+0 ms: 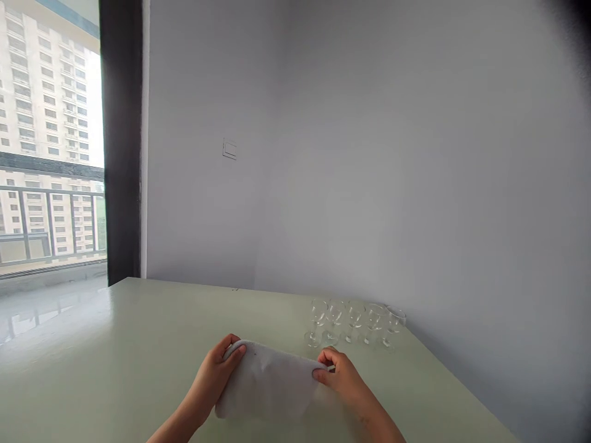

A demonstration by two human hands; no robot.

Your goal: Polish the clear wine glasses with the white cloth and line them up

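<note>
A folded white cloth [272,381] hangs between my two hands over the near part of the table. My left hand [220,363] grips its upper left corner, thumb in front and fingers behind. At the upper right corner, my right hand [336,369] pinches the cloth between thumb and fingers. The cloth's lower edge is low in the view, and I cannot tell whether it touches the tabletop. Beyond my right hand, several clear stemmed glasses stand upright in a row, among them a leftmost glass [318,314] and a rightmost glass [396,320].
The pale green table [152,344] reaches back to a grey wall [346,154]. A light switch [229,149] is on the wall at left. Further left, a dark frame [122,141] borders an opening with a balcony railing [60,221] and a tall building outside.
</note>
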